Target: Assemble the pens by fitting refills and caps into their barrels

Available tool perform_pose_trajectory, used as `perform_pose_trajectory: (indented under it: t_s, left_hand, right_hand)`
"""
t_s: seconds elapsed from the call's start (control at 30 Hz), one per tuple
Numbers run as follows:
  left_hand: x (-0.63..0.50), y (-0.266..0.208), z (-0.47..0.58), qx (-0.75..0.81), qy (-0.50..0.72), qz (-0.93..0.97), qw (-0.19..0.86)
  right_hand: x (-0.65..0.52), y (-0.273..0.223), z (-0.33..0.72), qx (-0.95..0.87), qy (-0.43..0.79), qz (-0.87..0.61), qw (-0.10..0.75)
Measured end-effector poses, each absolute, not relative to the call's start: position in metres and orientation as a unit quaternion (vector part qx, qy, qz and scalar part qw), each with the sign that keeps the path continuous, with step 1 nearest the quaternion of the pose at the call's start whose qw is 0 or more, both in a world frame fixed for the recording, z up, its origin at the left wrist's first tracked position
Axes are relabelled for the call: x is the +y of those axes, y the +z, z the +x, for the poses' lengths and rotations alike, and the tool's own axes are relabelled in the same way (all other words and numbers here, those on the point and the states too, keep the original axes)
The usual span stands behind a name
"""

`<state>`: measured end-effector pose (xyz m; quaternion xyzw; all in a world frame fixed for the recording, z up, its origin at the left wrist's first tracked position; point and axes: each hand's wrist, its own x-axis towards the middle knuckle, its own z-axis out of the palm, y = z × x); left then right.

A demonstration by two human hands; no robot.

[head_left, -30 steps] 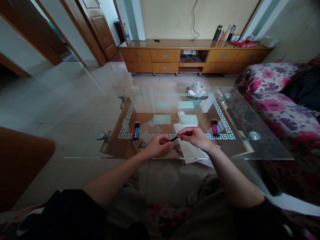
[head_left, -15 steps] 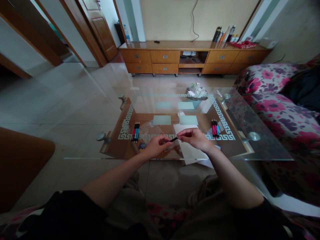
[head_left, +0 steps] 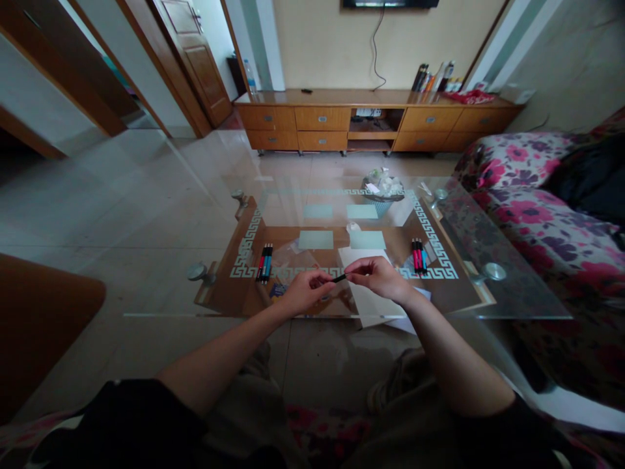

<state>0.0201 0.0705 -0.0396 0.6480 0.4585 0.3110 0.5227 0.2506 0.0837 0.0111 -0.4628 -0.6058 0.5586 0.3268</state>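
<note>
Over the near part of the glass table, both my hands hold one slim black pen, its ends partly hidden by fingers. My left hand is closed around its left end. At the right end, the thumb and fingers of my right hand pinch it. To the left of my hands lies a row of pens with red, blue and black barrels. Another row of pens, pink-red and blue, is on the right. Below my hands is a white sheet of paper.
Beyond the table stands a basket full of crumpled plastic. A low wooden cabinet runs along the far wall, with bottles on it. A floral sofa is at the right. Metal fittings support the glass near its corners.
The view has tilted up slightly, so a dark screen edge now shows at the top. Both hands stay on the pen, which lies a little flatter between them.
</note>
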Motion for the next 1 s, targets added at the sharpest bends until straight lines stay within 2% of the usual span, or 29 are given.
perform_pose_trajectory:
  t_s: [0.3,0.73,1.0]
  left_hand:
    - [0.069,-0.034,0.021,0.451,0.313,0.646,0.530]
    - [0.069,-0.027,0.019,0.452,0.320,0.678,0.483]
    - [0.069,-0.031,0.018,0.457,0.317,0.684,0.472]
  right_hand:
    - [0.084,0.012,0.250,-0.623,0.536,-0.468,0.324]
    - [0.085,0.011,0.247,-0.596,0.549,-0.466,0.356]
    - [0.085,0.013,0.248,-0.607,0.544,-0.471,0.337]
